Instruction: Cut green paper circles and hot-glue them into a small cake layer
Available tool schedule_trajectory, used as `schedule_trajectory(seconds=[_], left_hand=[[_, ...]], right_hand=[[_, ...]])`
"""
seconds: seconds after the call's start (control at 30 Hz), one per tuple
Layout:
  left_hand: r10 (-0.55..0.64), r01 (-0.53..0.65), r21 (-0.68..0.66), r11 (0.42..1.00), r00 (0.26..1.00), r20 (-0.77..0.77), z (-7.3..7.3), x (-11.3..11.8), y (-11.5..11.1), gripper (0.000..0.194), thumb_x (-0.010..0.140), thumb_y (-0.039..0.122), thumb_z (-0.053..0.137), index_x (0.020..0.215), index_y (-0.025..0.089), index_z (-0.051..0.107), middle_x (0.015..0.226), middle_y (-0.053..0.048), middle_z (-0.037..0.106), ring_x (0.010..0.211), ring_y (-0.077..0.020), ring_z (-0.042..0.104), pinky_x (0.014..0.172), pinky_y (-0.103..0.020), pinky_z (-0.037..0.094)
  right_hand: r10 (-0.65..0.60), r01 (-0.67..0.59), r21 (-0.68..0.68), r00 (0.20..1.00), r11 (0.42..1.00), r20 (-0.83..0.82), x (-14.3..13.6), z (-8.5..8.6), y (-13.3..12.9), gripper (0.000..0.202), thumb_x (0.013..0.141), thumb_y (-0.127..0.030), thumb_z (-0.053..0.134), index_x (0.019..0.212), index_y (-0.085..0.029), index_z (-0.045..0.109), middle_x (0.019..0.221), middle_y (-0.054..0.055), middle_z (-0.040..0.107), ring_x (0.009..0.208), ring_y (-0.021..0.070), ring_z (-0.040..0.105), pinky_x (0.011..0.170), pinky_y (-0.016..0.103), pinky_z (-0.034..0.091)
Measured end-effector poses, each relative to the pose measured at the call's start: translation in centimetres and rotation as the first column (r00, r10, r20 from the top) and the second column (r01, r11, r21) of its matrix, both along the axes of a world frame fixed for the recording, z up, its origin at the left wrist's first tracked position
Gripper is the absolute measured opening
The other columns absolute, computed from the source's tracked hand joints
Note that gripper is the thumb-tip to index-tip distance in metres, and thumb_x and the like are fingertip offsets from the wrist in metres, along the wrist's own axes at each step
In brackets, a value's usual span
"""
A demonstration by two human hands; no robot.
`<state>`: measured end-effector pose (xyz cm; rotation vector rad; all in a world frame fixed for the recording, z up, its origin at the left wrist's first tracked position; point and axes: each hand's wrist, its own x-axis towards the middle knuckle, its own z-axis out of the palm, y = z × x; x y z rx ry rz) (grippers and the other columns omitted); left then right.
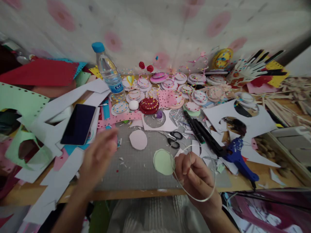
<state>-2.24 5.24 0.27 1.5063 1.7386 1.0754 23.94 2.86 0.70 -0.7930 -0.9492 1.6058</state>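
My right hand [194,181] is closed in a pinch on a thin whitish wire [206,198], bent into a large loose loop below and around the fingers. A pale green paper disc [162,161] lies on the grey cutting mat [136,174] just left of that hand. My left hand [100,149] is smeared by motion above the mat's left side, so its fingers cannot be made out. A pale pink paper disc [138,139] lies between the hands. Black-handled scissors [173,137] rest beyond the right hand.
A blue glue gun [240,158] and a black stapler-like tool [207,136] lie right. A phone [79,124] rests on paper scraps at left. Behind stand a water bottle [110,72], several decorated paper discs [167,84] and a cup of pens [239,76].
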Motion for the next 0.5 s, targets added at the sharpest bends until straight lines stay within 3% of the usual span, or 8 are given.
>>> schedule_trajectory(seconds=[0.03,0.07,0.13,0.2,0.27,0.33,0.5], left_hand=[[-0.192,0.214,-0.051,0.976,0.942,0.275,-0.2,2.1,-1.4,0.056,0.086,0.062,0.05,0.126,0.023,0.058,0.132,-0.012,0.06,0.122,-0.033,0.055,0.102,-0.048,0.044],[-0.284,0.334,-0.006,0.942,0.808,0.517,-0.4,4.1,-2.5,0.07,0.079,0.07,0.053,0.131,0.022,0.054,0.137,-0.014,0.055,0.126,-0.0357,0.052,0.103,-0.048,0.044],[-0.324,0.441,0.053,0.896,0.569,0.756,-0.9,7.4,-3.8,0.078,0.073,0.065,0.067,0.138,0.025,0.047,0.145,-0.014,0.048,0.13,-0.035,0.047,0.106,-0.044,0.042],[-0.287,0.397,0.105,0.912,0.433,0.855,-1.1,9.2,-4.1,0.072,0.073,0.059,0.07,0.135,0.028,0.049,0.143,-0.012,0.05,0.127,-0.0322,0.051,0.104,-0.041,0.044],[-0.27,0.343,0.134,0.93,0.388,0.881,-1.1,9.8,-3.9,0.059,0.077,0.051,0.071,0.129,0.029,0.055,0.134,-0.01,0.058,0.119,-0.0284,0.058,0.099,-0.038,0.048],[-0.277,0.32,0.152,0.935,0.393,0.877,-0.9,9.7,-3.6,0.05,0.079,0.044,0.072,0.124,0.027,0.059,0.124,-0.009,0.065,0.112,-0.0261,0.063,0.094,-0.035,0.051],[-0.299,0.319,0.169,0.933,0.422,0.856,-0.4,9.0,-3.7,0.048,0.076,0.037,0.076,0.121,0.027,0.063,0.116,-0.009,0.07,0.106,-0.0245,0.066,0.086,-0.03,0.055]], right_hand=[[0.019,-0.019,0.003,0.999,1.0,-0.031,-0.4,0.2,0.0,0.022,0.087,-0.04,0.059,0.075,-0.024,0.051,0.061,-0.002,0.044,0.055,0.0143,0.039,0.053,0.026,0.033],[0.038,-0.038,0.001,0.998,0.999,-0.056,-0.7,0.4,0.1,0.021,0.087,-0.039,0.059,0.075,-0.024,0.05,0.061,-0.002,0.043,0.054,0.0142,0.038,0.052,0.026,0.033],[0.073,-0.074,-0.015,0.995,0.997,-0.075,-1.3,0.6,0.1,0.022,0.087,-0.04,0.059,0.075,-0.025,0.049,0.059,-0.003,0.041,0.051,0.014,0.036,0.051,0.027,0.033],[0.102,-0.104,-0.034,0.993,0.994,-0.063,-1.6,0.7,0.0,0.023,0.087,-0.041,0.058,0.075,-0.025,0.048,0.058,-0.003,0.041,0.051,0.0144,0.037,0.05,0.028,0.034],[0.119,-0.121,-0.034,0.991,0.992,-0.063,-1.5,0.5,-0.2,0.021,0.089,-0.04,0.057,0.077,-0.025,0.049,0.06,-0.002,0.043,0.053,0.0145,0.038,0.051,0.027,0.035],[0.124,-0.126,-0.023,0.99,0.992,-0.064,-1.2,0.1,-0.4,0.018,0.091,-0.038,0.056,0.079,-0.025,0.052,0.063,-0.002,0.045,0.056,0.0146,0.04,0.054,0.027,0.036],[0.077,-0.077,-0.007,0.988,0.997,0.133,0.5,-0.8,-0.7,0.018,0.094,-0.037,0.053,0.084,-0.024,0.061,0.072,0.001,0.053,0.066,0.0153,0.047,0.059,0.026,0.04]])
